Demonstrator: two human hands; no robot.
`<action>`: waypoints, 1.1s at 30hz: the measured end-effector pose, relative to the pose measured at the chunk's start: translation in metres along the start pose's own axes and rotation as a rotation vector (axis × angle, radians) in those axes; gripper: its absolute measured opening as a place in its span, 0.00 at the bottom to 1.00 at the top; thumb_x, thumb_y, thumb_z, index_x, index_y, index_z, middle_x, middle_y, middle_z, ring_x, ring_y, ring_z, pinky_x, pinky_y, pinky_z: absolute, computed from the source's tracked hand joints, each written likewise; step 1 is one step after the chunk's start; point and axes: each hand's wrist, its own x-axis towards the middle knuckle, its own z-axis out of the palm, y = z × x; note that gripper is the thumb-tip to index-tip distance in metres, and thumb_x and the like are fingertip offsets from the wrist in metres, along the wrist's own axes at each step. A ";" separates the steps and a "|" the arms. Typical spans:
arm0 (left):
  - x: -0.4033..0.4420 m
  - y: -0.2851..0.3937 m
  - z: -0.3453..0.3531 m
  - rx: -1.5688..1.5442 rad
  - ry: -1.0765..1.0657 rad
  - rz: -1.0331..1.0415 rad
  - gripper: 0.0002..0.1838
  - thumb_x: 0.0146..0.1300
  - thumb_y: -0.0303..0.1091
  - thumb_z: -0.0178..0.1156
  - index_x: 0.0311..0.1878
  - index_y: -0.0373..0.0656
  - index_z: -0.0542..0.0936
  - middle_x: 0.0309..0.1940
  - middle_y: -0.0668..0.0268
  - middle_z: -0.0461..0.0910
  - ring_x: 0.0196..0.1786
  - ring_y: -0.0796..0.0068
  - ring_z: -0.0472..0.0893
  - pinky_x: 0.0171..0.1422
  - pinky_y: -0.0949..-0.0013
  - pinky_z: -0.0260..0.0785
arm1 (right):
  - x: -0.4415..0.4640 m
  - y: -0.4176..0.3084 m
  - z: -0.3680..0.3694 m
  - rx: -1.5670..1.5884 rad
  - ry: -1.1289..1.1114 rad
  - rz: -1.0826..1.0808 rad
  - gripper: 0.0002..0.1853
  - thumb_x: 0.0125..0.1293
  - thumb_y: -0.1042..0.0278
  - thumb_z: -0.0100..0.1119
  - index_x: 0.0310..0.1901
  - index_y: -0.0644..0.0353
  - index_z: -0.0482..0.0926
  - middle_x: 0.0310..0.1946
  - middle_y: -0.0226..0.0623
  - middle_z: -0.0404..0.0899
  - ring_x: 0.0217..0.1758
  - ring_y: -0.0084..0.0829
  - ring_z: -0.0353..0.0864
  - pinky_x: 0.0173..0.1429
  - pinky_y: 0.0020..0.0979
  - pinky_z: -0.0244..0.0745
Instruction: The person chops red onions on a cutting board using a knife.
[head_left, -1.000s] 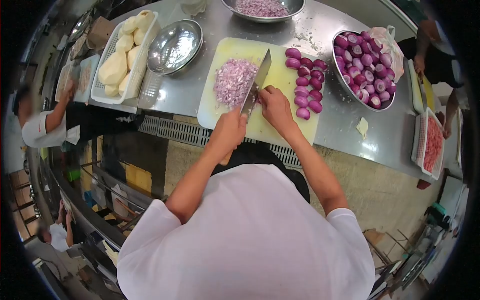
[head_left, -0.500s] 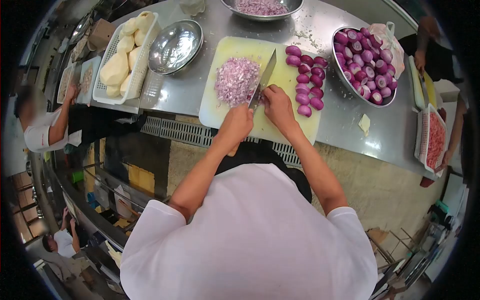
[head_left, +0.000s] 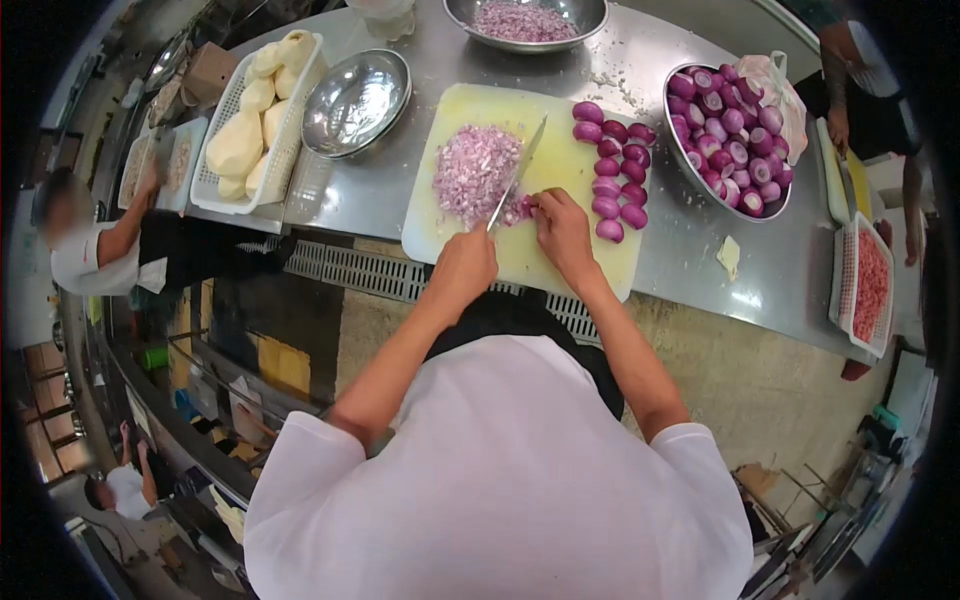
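My left hand (head_left: pixel 465 265) is wrapped round the handle of a kitchen knife (head_left: pixel 519 172), its blade pointing away over the cutting board (head_left: pixel 425 225). Left of the blade lies a heap of chopped red onion (head_left: pixel 475 170). To the right of the knife, my right hand (head_left: pixel 563 232) has its fingers bent and pressed on a small piece of red onion (head_left: pixel 524 206), partly hidden by the fingertips. Peeled red onion halves (head_left: pixel 606 187) stand in rows along the board's right side.
A steel bowl of red onions (head_left: pixel 735 140) stands right, a bowl of chopped onion (head_left: pixel 525 42) at the back. Left are an upturned-looking steel bowl (head_left: pixel 355 100) and a white basket (head_left: pixel 205 190) of peeled vegetables. A basket of minced meat (head_left: pixel 870 285) is far right. Co-workers stand both sides.
The knife has tilted and its blade has come away from my right fingers. My left hand has shifted slightly left and down; my right fingers have moved slightly down.
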 end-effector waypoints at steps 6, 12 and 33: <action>-0.006 0.015 -0.023 -0.050 -0.068 -0.068 0.13 0.73 0.29 0.55 0.44 0.26 0.80 0.30 0.33 0.82 0.38 0.30 0.83 0.44 0.38 0.74 | 0.007 -0.007 0.006 -0.110 0.030 -0.026 0.07 0.62 0.79 0.64 0.42 0.62 0.84 0.39 0.46 0.81 0.43 0.52 0.83 0.47 0.47 0.79; 0.004 0.010 -0.015 -0.007 -0.094 -0.029 0.14 0.75 0.32 0.54 0.46 0.27 0.80 0.31 0.35 0.83 0.39 0.31 0.83 0.46 0.38 0.74 | 0.008 -0.005 0.008 -0.078 0.020 0.006 0.03 0.63 0.79 0.64 0.39 0.63 0.83 0.38 0.47 0.80 0.42 0.55 0.83 0.46 0.48 0.79; -0.002 0.018 0.001 0.006 -0.129 -0.003 0.12 0.73 0.29 0.54 0.44 0.26 0.79 0.29 0.33 0.81 0.37 0.30 0.83 0.45 0.37 0.75 | 0.009 0.002 0.000 -0.056 0.040 -0.028 0.03 0.61 0.82 0.61 0.36 0.67 0.83 0.35 0.52 0.80 0.40 0.58 0.82 0.45 0.51 0.78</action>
